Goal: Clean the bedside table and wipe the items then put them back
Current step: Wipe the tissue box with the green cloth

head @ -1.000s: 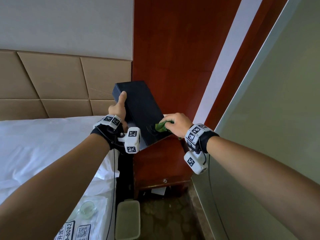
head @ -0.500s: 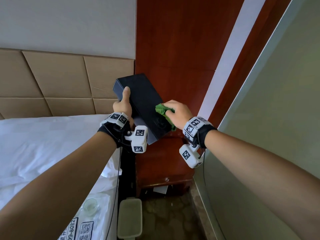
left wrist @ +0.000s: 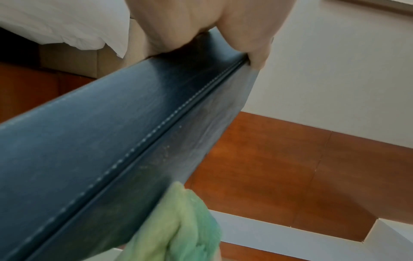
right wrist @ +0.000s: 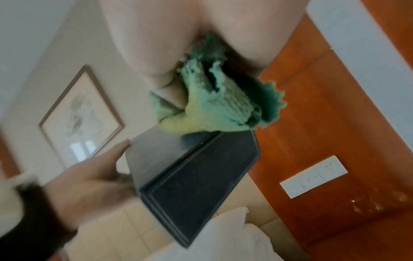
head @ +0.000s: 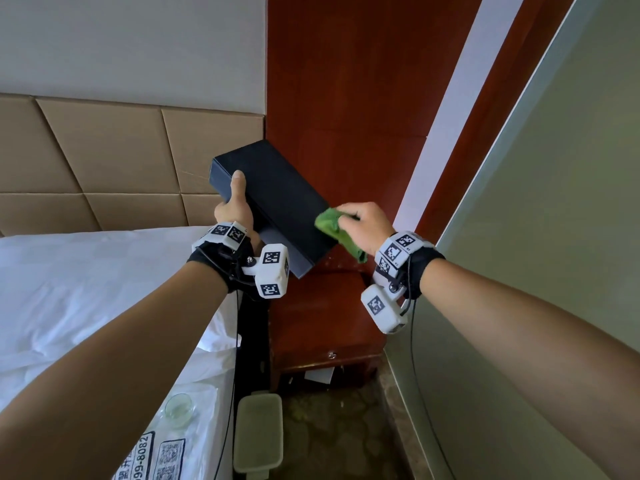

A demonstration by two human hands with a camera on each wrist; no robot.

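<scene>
Head view: black box [head: 277,202], long and rectangular with matte faces, held tilted in the air above the bedside surface [head: 322,306]; left hand [head: 235,211] grips its near long edge, thumb laid flat on the top face, the other fingers hidden beneath. Right hand [head: 363,225] has its fingers clenched round a bunched green cloth [head: 334,228], pressed to the box's right edge. The surface, glossy red-brown wood, lies bare below the fingers; a clear glass dish [head: 178,408] and a pale lidded container [head: 258,431] sit well below the hands, by the bed, so judged: wiping is under way and putting back is yet to come. Left wrist view: the box shows leather-like grain and a line of pale stitching along a seam; faint dusty specks remain near the cloth, at the end far from the gripping fingers. Right wrist view, blurred: the cloth is a nubby, ruffle-edged weave, pale green to teal, spilling from the clenched fingers onto the box's end.
</scene>
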